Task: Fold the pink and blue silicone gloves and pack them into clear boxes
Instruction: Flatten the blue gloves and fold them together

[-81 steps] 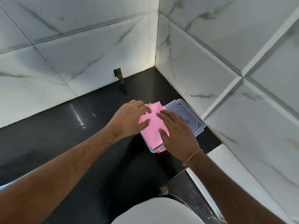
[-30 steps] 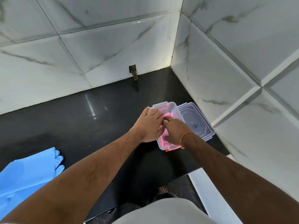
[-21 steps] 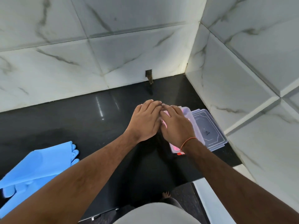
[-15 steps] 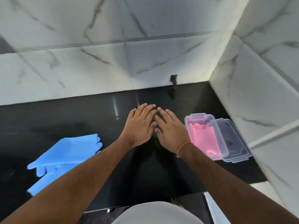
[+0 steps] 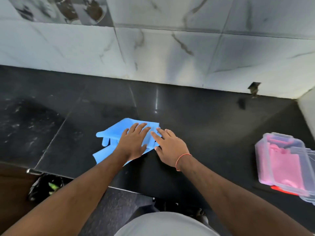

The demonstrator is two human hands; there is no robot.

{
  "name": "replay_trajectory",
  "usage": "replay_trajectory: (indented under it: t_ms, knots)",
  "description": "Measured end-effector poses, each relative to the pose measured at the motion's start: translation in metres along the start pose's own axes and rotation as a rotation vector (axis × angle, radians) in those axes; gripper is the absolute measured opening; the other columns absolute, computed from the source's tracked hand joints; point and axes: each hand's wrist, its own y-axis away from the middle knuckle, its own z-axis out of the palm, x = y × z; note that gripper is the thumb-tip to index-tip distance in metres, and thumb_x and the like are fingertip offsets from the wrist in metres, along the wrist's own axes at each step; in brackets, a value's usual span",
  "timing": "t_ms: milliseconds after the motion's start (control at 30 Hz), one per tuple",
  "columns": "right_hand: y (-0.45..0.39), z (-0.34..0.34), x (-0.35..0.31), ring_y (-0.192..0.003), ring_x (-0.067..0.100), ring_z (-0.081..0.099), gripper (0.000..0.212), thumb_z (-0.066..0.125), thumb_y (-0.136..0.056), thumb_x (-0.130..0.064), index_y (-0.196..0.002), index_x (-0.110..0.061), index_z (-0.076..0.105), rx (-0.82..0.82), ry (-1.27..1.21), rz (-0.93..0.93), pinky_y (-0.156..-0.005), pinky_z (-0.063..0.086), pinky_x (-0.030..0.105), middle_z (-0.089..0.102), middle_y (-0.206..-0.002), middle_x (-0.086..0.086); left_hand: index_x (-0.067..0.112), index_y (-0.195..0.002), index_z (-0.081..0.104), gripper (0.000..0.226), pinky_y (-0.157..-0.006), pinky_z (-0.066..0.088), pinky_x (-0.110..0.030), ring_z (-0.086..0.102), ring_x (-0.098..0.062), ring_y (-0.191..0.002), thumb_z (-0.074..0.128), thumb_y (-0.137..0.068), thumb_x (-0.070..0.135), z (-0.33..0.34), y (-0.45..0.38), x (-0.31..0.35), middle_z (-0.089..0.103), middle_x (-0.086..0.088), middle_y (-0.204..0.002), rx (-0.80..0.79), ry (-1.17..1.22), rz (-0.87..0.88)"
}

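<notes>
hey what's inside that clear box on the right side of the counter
The clear box holds the folded pink gloves, seen through its walls. The frame is blurred, so whether anything lies beneath them cannot be told. Something red peeks out at its near edge.

Both hands, left hand and right hand, press blue gloves flat.

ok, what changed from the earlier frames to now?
Both hands let go of the pink gloves in the clear box and moved left along the black counter. The left hand now lies flat on the blue gloves; the right hand touches their right edge. Unchanged: the pink gloves sit folded in the box, lid off.
</notes>
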Motion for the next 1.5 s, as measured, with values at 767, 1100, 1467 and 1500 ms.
replay_trajectory:
  t_ms: [767, 1100, 1467, 1500]
  knots:
    - [-0.011, -0.022, 0.044, -0.147, 0.022, 0.045, 0.114, 0.085, -0.064, -0.078, -0.159, -0.036, 0.038, -0.007, -1.382, 0.630, -0.118, 0.039, 0.057, 0.049, -0.160, -0.007, 0.013, -0.112, 0.067, 0.033, -0.094, 0.055, -0.048, 0.065, -0.029, -0.098, 0.050, -0.113, 0.042, -0.109, -0.069, 0.055, 0.067, -0.015, -0.106, 0.153, 1.852, -0.225]
    - [0.049, -0.050, 0.102, -0.113, 0.044, 0.073, 0.088, 0.062, -0.089, -0.076, -0.148, -0.011, 0.048, -0.121, -1.978, 0.808, -0.083, 0.063, 0.061, 0.063, -0.146, 0.014, 0.025, -0.105, 0.085, 0.043, -0.094, 0.060, -0.042, 0.077, -0.025, -0.102, 0.056, -0.106, 0.057, -0.121, -0.066, 0.150, 0.082, -0.008, -0.110, -0.045, 2.024, -0.053]
    - [0.125, -0.037, 0.164, -0.090, 0.032, 0.074, 0.040, 0.069, -0.092, -0.010, -0.132, -0.004, 0.064, 0.202, -2.005, 0.637, -0.079, 0.064, 0.044, 0.072, -0.113, 0.023, 0.015, -0.092, 0.076, 0.033, -0.100, 0.053, -0.029, 0.074, -0.014, -0.105, 0.047, -0.106, 0.018, -0.030, -0.025, 0.228, 0.082, 0.007, -0.107, 0.112, 1.054, 0.650]
    - [0.129, -0.029, 0.168, -0.091, 0.036, 0.075, 0.039, 0.069, -0.092, -0.005, -0.131, -0.004, 0.065, 0.215, -1.903, 0.714, -0.078, 0.065, 0.046, 0.074, -0.115, 0.023, 0.019, -0.093, 0.077, 0.032, -0.102, 0.053, -0.029, 0.074, -0.011, -0.108, 0.048, -0.107, 0.021, -0.020, -0.024, 0.227, 0.083, 0.011, -0.110, 0.112, 1.036, 0.594]
